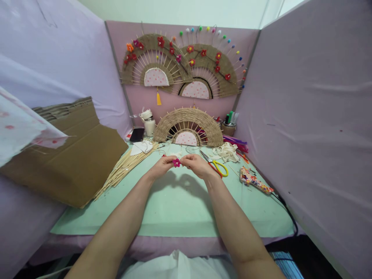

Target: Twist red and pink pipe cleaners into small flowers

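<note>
A small magenta flower [176,162] with a pale centre is held between my two hands above the table. The fingertips of my left hand [162,166] close on its left side. From the right, my right hand [196,164] pinches at the flower's edge. Just right of that hand lie scissors [216,166] with yellow and red handles, partly behind the wrist. Behind my hands a fan [187,116] wrapped in tan cord stands upright, with a dotted half-round piece at its base. A bit of red shows by my left fingers, too small to name.
Thin sticks [124,166] and a large cardboard sheet [72,162] lie on the left. A patterned glue gun [252,180] with a cable lies right. A phone [137,135], white bottle [148,123] and pen holder [228,128] stand behind. Decorated fans [157,46] hang on the back panel.
</note>
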### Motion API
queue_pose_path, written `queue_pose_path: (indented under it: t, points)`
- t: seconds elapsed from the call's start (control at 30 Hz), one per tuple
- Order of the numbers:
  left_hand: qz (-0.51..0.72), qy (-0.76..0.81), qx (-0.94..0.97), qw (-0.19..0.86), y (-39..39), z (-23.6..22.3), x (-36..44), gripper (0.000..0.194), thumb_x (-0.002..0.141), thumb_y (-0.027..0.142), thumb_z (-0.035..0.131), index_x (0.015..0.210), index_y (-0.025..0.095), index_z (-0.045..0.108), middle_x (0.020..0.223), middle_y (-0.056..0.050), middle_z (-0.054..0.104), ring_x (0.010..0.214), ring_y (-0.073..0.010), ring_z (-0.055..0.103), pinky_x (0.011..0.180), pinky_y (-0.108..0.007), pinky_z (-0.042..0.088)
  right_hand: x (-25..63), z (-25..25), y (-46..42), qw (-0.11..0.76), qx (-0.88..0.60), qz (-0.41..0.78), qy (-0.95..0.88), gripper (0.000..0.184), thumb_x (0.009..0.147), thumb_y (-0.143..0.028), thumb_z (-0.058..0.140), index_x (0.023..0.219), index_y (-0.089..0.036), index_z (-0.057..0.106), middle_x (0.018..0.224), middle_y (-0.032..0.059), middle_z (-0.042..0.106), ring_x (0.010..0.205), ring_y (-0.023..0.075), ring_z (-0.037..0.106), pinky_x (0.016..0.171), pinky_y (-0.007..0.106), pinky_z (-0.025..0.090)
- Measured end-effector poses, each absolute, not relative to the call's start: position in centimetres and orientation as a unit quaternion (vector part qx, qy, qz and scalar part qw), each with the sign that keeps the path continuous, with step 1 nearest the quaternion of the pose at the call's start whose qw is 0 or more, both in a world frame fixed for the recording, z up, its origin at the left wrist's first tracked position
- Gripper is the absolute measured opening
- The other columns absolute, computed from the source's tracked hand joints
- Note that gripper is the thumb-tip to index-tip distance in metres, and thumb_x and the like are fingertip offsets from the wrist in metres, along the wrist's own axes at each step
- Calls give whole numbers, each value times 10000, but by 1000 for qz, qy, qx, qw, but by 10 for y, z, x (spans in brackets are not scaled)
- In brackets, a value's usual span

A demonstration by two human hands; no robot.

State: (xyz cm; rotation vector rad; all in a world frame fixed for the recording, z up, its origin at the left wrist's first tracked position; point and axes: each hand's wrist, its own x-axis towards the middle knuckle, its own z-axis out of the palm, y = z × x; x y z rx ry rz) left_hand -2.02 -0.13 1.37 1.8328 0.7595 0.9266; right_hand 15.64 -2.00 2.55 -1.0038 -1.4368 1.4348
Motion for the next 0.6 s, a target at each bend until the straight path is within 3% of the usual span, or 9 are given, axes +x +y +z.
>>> queue_pose_path:
  t: [0.2, 0.37, 0.6]
  points:
    - [386, 305, 747, 447, 1, 14, -23, 220, 767, 335, 569, 669, 140, 592, 686, -6, 538, 682, -122, 468, 681, -246, 373, 155, 22, -18, 423, -385, 612, -547, 227, 630, -363, 678, 620, -148, 607, 559, -27, 503, 496, 63, 328, 499, 242, 211]
    - [379, 320, 732, 467, 1, 13, -23, 238, 762, 365, 583, 702, 137, 616, 722, -18, 570, 695, -128, 478, 680, -248, 381, 162, 23, -15, 458, -421, 529, -577, 322, 693, -467, 619, 720, -150, 671, 657, 16, 587, 572, 93, 401, 530, 247, 255]
    - [290, 320, 758, 488, 2, 9, -23, 271, 774, 391, 578, 813, 137, 666, 763, -28, 619, 728, -141, 517, 721, -262, 400, 162, 30, -21, 422, -425, 517, -611, 253, 655, -408, 674, 652, -156, 661, 573, -10, 572, 557, 96, 417, 572, 254, 294]
